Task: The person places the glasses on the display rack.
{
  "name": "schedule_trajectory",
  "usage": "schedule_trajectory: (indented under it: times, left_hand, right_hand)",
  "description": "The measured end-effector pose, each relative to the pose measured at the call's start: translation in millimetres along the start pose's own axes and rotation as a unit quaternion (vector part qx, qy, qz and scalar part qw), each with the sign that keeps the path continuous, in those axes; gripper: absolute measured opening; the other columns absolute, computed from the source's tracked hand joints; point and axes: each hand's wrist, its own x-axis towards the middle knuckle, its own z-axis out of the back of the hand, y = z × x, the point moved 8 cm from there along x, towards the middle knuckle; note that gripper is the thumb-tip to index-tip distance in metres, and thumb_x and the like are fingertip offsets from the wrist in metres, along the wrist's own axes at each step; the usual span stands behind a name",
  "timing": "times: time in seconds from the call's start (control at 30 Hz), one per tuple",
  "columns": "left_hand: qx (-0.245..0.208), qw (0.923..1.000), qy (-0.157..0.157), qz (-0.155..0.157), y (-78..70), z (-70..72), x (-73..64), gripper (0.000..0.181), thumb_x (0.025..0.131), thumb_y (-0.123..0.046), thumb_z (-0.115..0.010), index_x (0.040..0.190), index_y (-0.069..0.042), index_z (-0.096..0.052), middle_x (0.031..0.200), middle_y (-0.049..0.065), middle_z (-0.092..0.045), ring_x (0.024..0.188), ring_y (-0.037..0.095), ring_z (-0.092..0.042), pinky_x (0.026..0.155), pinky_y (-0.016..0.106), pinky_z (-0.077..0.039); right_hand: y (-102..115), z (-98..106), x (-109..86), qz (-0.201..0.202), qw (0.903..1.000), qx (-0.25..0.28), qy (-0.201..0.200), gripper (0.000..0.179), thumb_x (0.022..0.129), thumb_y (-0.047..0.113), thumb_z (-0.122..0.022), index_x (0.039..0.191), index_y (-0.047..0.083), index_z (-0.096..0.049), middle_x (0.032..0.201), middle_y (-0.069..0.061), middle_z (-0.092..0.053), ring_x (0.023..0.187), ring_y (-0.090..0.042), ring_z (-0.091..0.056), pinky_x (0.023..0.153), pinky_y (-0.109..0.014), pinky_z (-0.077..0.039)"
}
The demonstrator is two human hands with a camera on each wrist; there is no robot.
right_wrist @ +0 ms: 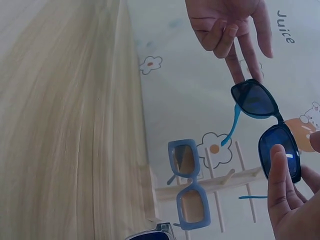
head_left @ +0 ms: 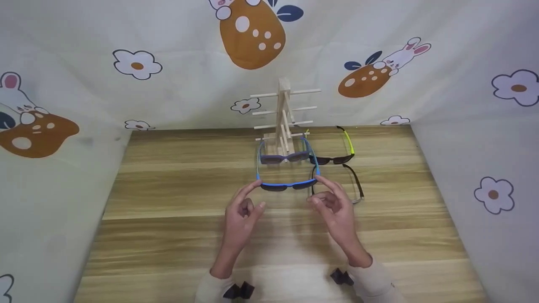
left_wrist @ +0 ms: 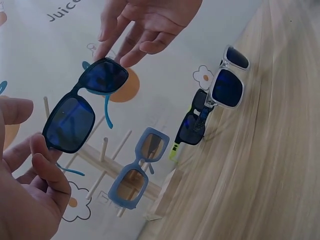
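- Patterned cloth point(head_left: 185, 97): walls the work area at 9, 12 and 3 o'clock; "Juice" reads on it in both wrist views, partly cut off in the left one.
- Wood-grain table point(head_left: 160, 244): broad run of board from the hands to its 9 o'clock edge; near edge out of frame.
- Wooden rack point(head_left: 283, 113): 12 o'clock of the held pair, near the far edge.
- Left hand point(head_left: 242, 219), right hand point(head_left: 339, 210): at 7 and 5 o'clock; extended fingers pinch opposite front corners, thumbs apart.
- Blue-black sunglasses point(head_left: 288, 185): held between both hands, before the rack; brand unreadable.
- Clear-front glasses point(head_left: 360, 189): 3 o'clock, partly behind the right hand.
- Yellow-armed sunglasses point(head_left: 332, 160): 2 o'clock; marking illegible.
- Blue-grey sunglasses point(head_left: 271, 160): 12 o'clock, low on the rack; arms mostly hidden.
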Motion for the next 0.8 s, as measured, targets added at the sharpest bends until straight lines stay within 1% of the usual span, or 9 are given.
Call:
schedule_trajectory:
  times: [0.1,0.23,0.33,0.47,0.57,0.67,0.7,0.73,0.8]
  left_hand:
    - [0.0,1.0,-0.001,0.004,2.1,-1.6,4.8,0.051,0.099,0.008,-0.073,0.149,0.005,-0.064,0.144,0.023,-0.064,0.064,0.0,-0.043,0.058,0.015,-0.037]
    - [-0.004,1.0,0.0,-0.003,3.6,-4.2,10.5,0.051,0.099,0.009,-0.072,0.149,0.007,-0.063,0.144,0.025,-0.064,0.064,0.001,-0.042,0.058,0.015,-0.037]
    - [-0.009,0.9999,-0.004,-0.004,5.6,-5.2,14.6,0.051,0.099,0.008,-0.073,0.148,0.008,-0.063,0.145,0.025,-0.063,0.064,0.001,-0.042,0.058,0.015,-0.037]
    - [-0.017,0.9998,-0.014,0.002,9.1,-4.0,20.0,0.051,0.098,0.009,-0.073,0.148,0.007,-0.063,0.145,0.024,-0.064,0.063,0.001,-0.043,0.057,0.015,-0.037]
    - [-0.022,0.9997,-0.015,0.003,10.8,-3.5,23.9,0.051,0.098,0.01,-0.071,0.149,0.007,-0.063,0.144,0.025,-0.063,0.063,0.001,-0.043,0.056,0.015,-0.037]
    - [-0.025,0.9996,-0.011,0.004,12.6,-3.8,27.5,0.051,0.1,0.009,-0.071,0.149,0.007,-0.063,0.142,0.023,-0.064,0.062,0.001,-0.043,0.055,0.016,-0.038]
    - [-0.025,0.9996,-0.009,0.004,13.4,-4.1,28.8,0.05,0.1,0.008,-0.071,0.15,0.007,-0.062,0.136,0.022,-0.065,0.061,0.001,-0.042,0.055,0.016,-0.037]
    - [-0.026,0.9996,-0.008,0.005,14.4,-4.5,30.0,0.05,0.101,0.007,-0.071,0.15,0.006,-0.062,0.131,0.02,-0.066,0.061,0.001,-0.042,0.054,0.016,-0.037]
    - [-0.028,0.9995,-0.007,0.01,17.3,-4.8,32.7,0.05,0.102,0.006,-0.071,0.15,0.006,-0.062,0.127,0.012,-0.066,0.061,0.001,-0.042,0.055,0.016,-0.037]
  right_hand:
    - [-2,0,3.4,0.0,1.0,-0.001,-0.002,0.049,0.103,-0.013,-0.066,0.152,-0.01,-0.058,0.122,-0.009,-0.067,0.094,-0.016,-0.078,0.077,-0.03,-0.065]
    - [-3,-1,8.2,0.011,0.9999,0.002,-0.002,0.051,0.103,-0.014,-0.065,0.153,-0.011,-0.056,0.13,-0.015,-0.064,0.095,-0.017,-0.079,0.077,-0.027,-0.064]
    - [-4,-1,11.7,0.014,0.9999,0.001,-0.003,0.052,0.103,-0.014,-0.065,0.154,-0.01,-0.055,0.122,-0.016,-0.069,0.094,-0.018,-0.079,0.075,-0.025,-0.063]
    - [-7,-1,16.0,0.012,0.9999,-0.005,-0.002,0.052,0.104,-0.012,-0.065,0.155,-0.009,-0.055,0.109,-0.01,-0.076,0.091,-0.022,-0.08,0.072,-0.025,-0.063]
    - [-9,-1,19.0,0.011,0.9999,-0.008,0.001,0.052,0.105,-0.01,-0.066,0.156,-0.008,-0.055,0.112,-0.008,-0.076,0.089,-0.023,-0.079,0.069,-0.025,-0.061]
    - [-11,-1,22.1,0.007,1.0,-0.005,0.002,0.054,0.105,-0.01,-0.066,0.157,-0.007,-0.054,0.11,-0.009,-0.078,0.088,-0.022,-0.078,0.065,-0.025,-0.059]
    - [-13,-1,23.1,0.003,1.0,-0.005,0.002,0.054,0.105,-0.009,-0.066,0.158,-0.006,-0.054,0.11,-0.01,-0.077,0.088,-0.022,-0.079,0.065,-0.025,-0.059]
    - [-14,-1,24.2,-0.001,1.0,-0.005,0.001,0.055,0.105,-0.009,-0.067,0.158,-0.006,-0.054,0.11,-0.011,-0.077,0.089,-0.022,-0.079,0.065,-0.026,-0.059]
    - [-18,-1,26.3,-0.009,0.9999,-0.007,-0.001,0.055,0.105,-0.008,-0.068,0.159,-0.005,-0.054,0.111,-0.013,-0.077,0.091,-0.025,-0.08,0.066,-0.028,-0.061]
